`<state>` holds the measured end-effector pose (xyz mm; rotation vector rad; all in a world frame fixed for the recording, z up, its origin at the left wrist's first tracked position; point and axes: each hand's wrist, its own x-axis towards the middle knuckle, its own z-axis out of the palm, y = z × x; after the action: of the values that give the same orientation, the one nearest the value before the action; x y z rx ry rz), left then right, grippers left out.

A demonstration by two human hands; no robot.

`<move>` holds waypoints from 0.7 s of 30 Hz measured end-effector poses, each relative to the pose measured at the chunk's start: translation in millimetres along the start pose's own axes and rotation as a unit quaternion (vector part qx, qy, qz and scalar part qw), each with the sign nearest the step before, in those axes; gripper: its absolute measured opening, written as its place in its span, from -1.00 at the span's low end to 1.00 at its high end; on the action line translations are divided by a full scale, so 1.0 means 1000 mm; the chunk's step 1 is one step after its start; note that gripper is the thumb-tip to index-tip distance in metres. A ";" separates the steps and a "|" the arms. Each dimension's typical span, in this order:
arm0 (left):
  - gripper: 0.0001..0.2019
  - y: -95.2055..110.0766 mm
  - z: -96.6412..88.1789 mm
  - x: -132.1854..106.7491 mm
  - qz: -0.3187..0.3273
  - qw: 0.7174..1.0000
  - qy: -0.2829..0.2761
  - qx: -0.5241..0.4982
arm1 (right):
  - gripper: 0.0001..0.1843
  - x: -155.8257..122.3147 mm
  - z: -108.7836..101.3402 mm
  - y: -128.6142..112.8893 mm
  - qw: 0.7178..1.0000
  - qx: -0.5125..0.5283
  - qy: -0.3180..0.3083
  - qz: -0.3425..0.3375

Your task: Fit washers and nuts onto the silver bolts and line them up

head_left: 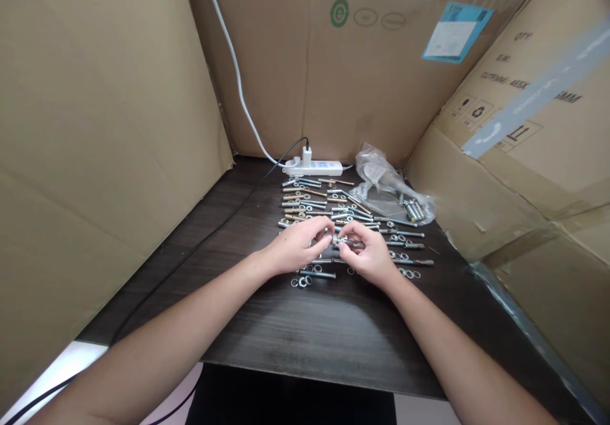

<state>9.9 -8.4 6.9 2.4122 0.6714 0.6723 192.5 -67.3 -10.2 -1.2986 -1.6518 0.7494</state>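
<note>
Both hands meet over the rows of metal parts, with a silvery expansion bolt [352, 243] lying crosswise between them. My right hand [372, 253] is closed, thumb and fingers pinching the bolt near its nut. My left hand [300, 246] is closed at the bolt's left end, its fingertips touching the small nut or washer [336, 241] there; which it is I cannot make out. Below the left hand lie a loose bolt [321, 274] and several washers [304, 281]. To the right of my right hand is a long bolt [417, 262] with rings [408, 274] near it.
More bolts and sleeves [305, 204], silvery and brass-coloured, lie in rows behind the hands. A clear plastic bag [381, 171] holds metal parts at the back right. A white power strip [314, 168] and black cable [214, 227] lie behind and left. Cardboard walls [267, 63] enclose the dark table [286, 336].
</note>
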 end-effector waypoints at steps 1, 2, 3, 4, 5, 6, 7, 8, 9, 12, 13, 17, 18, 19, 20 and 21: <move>-0.83 0.001 -0.001 -0.001 0.007 1.000 0.005 -0.007 | -0.90 0.000 0.000 0.000 1.000 -0.001 0.000 -0.001; -0.81 0.001 -0.002 -0.001 0.018 1.000 0.005 -0.012 | -0.90 0.000 0.000 0.001 1.000 -0.002 -0.001 -0.003; -0.80 0.002 -0.003 -0.001 0.032 0.999 0.002 -0.012 | -0.91 0.000 0.000 0.001 1.000 -0.004 -0.001 -0.005; -0.80 0.002 -0.004 -0.002 0.045 0.999 -0.002 -0.010 | -0.91 0.000 0.000 0.001 1.000 -0.005 -0.001 -0.006; -0.81 0.002 -0.005 -0.002 0.052 0.999 -0.004 -0.007 | -0.91 0.000 0.000 0.002 1.000 -0.007 -0.001 -0.006; -0.82 0.002 -0.005 -0.002 0.054 0.999 -0.006 -0.003 | -0.91 0.000 0.000 0.002 1.000 -0.009 -0.002 -0.006; -0.83 0.002 -0.006 -0.001 0.051 0.999 -0.006 0.000 | -0.91 0.000 0.000 0.002 1.000 -0.011 -0.002 -0.005; -0.84 0.002 -0.006 -0.001 0.047 0.999 -0.007 0.002 | -0.90 0.000 0.000 0.002 1.000 -0.014 -0.001 -0.005; -0.85 0.002 -0.006 -0.001 0.040 0.999 -0.008 0.003 | -0.90 0.000 0.000 0.001 1.000 -0.016 -0.001 -0.005; -0.87 0.001 -0.004 0.000 0.017 1.000 -0.018 0.003 | -0.90 -0.001 0.000 -0.001 1.000 -0.017 -0.002 -0.011; -0.87 0.000 -0.003 0.000 0.010 1.000 -0.024 0.000 | -0.90 -0.001 0.000 -0.002 1.000 -0.017 -0.002 -0.013; -0.73 -0.001 0.001 0.001 -0.015 0.998 -0.049 -0.026 | -0.90 -0.001 -0.001 -0.006 1.000 -0.013 -0.002 -0.010; -0.71 0.000 0.002 0.001 -0.020 0.998 -0.049 -0.028 | -0.90 -0.001 -0.001 -0.006 1.000 -0.011 -0.002 -0.009; -0.72 0.000 0.002 0.001 -0.023 0.998 -0.042 -0.029 | -0.90 0.000 -0.001 -0.006 1.000 -0.009 -0.001 -0.007; -0.76 0.001 0.003 0.001 -0.026 0.999 -0.029 -0.029 | -0.90 0.000 -0.001 -0.006 1.000 -0.006 0.000 -0.005; -0.82 0.001 0.003 0.000 -0.026 0.999 -0.012 -0.031 | -0.90 0.000 0.000 -0.005 1.000 -0.004 0.001 -0.003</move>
<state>12.3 -10.1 5.8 2.3332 0.6912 0.6328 190.6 -69.0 -5.5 -1.2992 -1.6581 0.7397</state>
